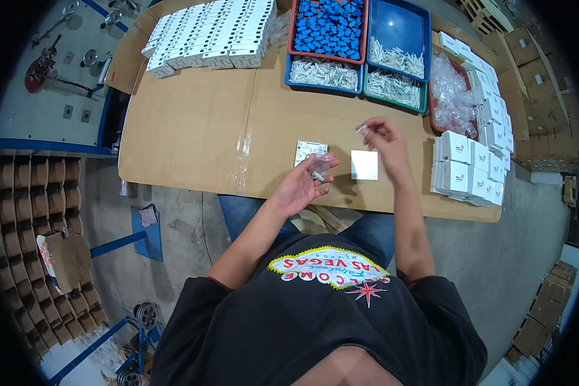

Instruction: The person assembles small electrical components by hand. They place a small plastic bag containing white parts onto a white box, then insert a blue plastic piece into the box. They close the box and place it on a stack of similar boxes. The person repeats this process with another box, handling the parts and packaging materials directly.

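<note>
My left hand (296,192) is turned palm up, its fingers partly curled around a small clear plastic bag (320,165). Small whitish parts show in or against the bag. Raised over the cardboard to its right, my right hand (387,140) pinches a small whitish, see-through piece (364,130), too small to name. Between the hands and a little below the right one lies a flat white square plate (365,166). A small white printed piece (307,150), marked in dark print, lies just beyond my left fingers and is partly covered by them.
Rows of small white boxes (212,32) stand at the far left. Trays at the back hold blue parts (328,29) and white plugs (321,73). At the right are clear bags (450,93) in a reddish tray and stacked white boxes (469,167). Cardboard (186,135) covers the table.
</note>
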Tool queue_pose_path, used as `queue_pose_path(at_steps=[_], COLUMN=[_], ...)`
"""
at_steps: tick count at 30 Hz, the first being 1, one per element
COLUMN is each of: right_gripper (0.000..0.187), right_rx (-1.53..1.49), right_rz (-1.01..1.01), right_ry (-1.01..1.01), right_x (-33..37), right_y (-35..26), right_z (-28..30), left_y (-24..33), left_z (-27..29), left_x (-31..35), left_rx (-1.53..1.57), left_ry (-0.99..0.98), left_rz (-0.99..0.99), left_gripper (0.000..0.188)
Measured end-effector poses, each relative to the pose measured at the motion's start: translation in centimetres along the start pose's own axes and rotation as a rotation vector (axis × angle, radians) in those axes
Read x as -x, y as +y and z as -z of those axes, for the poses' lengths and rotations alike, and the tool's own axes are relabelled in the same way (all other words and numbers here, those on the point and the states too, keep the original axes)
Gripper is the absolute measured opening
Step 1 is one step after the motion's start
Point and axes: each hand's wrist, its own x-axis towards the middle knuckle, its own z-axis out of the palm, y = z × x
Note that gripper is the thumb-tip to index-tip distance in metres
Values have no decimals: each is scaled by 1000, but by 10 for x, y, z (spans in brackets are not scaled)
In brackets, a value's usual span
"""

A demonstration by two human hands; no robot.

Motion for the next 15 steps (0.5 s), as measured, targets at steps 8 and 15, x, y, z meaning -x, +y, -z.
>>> queue_pose_path(at_steps=[8,15], right_gripper=[18,14], right_rx=[20,427], right_rz=[-72,-29], right_ry=[-230,-449], right_x=[42,33], right_y=[-5,-27], right_z=[-37,-34], left_y=[-5,-11], left_z=[-17,-14], left_x=[4,8], left_rx=[-163,-167], left_ry=[97,128], left_rz=[63,47], left_gripper=[47,40])
